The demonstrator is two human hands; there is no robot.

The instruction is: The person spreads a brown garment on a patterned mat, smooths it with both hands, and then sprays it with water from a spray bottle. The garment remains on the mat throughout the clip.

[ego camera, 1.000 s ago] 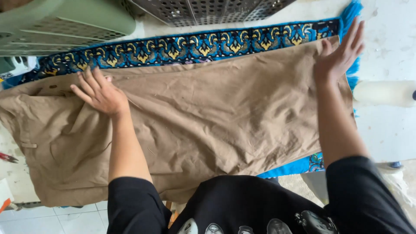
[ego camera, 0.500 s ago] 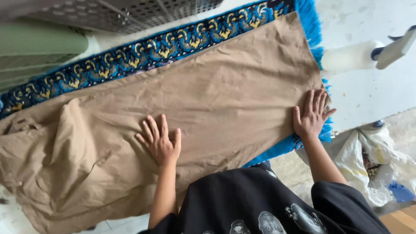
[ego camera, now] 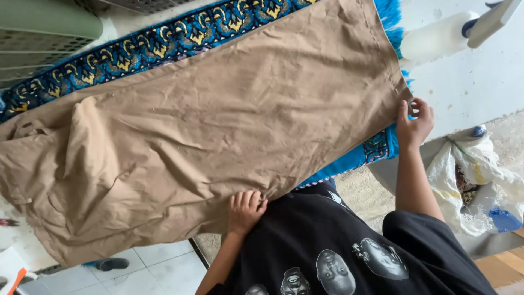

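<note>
At the far left, a pale green perforated basket [ego camera: 43, 33] sits at the top corner, above the patterned border of a blue rug [ego camera: 136, 49] with gold and dark motifs; below the desk edge, a tiled floor [ego camera: 142, 273] shows at the bottom left, with a dark sandal [ego camera: 109, 264] on it. A brown cloth [ego camera: 218, 131] (wrinkled, with a bunched fold and a seamed part toward its left end) lies spread across the rug, covering most of it, running from the lower left up to the upper right; only the rug's top border and a strip at the lower right stay uncovered. The left hand [ego camera: 244, 210] rests at the near edge of the cloth, around the middle, fingers curled and pinching the hem. Further right, the right hand [ego camera: 415, 123] grips the cloth's lower right corner, fingers closed on the edge, just beside the rug's blue fringe. The person wears a black printed shirt [ego camera: 338, 246]. On the white desk [ego camera: 469, 82] at the upper right lies a white roll [ego camera: 436, 41]; at the far right, lower down, sits a crumpled white bag [ego camera: 475, 180].
</note>
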